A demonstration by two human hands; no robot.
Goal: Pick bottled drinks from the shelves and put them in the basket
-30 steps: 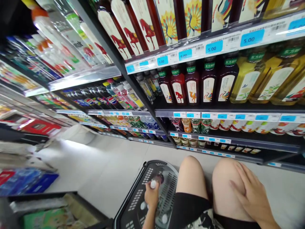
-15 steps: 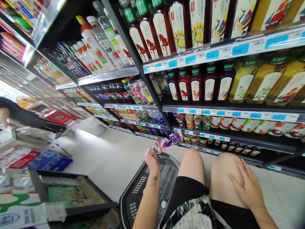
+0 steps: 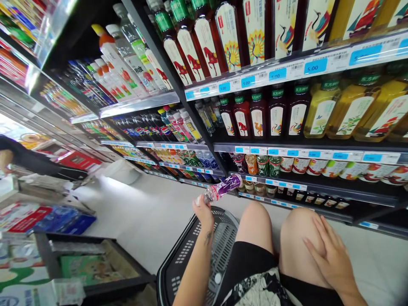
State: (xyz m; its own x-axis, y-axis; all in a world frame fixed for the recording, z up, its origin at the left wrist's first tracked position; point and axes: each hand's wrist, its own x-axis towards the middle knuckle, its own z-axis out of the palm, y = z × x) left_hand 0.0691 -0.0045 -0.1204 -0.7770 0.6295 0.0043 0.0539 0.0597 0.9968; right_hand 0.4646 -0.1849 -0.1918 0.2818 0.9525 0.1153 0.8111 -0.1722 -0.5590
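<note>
Compared with half a second back, the bottle [image 3: 222, 188] has barely shifted, maybe a touch lower and more to the left, and a second ago it was down in the basket [image 3: 186, 259] with the left hand [image 3: 202, 209] wrapped round it. Now that hand has it lifted clear above the basket, fingers closed round the cap end, purple-labelled body pointing toward the lower shelves [image 3: 287, 186]. The right hand [image 3: 331, 257] just lies flat and relaxed on the right knee [image 3: 299, 229], holding nothing.

Landmark-wise: the bottle hangs over the basket's far rim, in front of the little cans on the shelves beyond it. The basket sits on the floor left of the knees.

What could go wrong, I reckon: gripping only the neck end with the bottle nearly sideways means the heavy body can swing or slip out, and it could knock those cans off the shelf edge.
</note>
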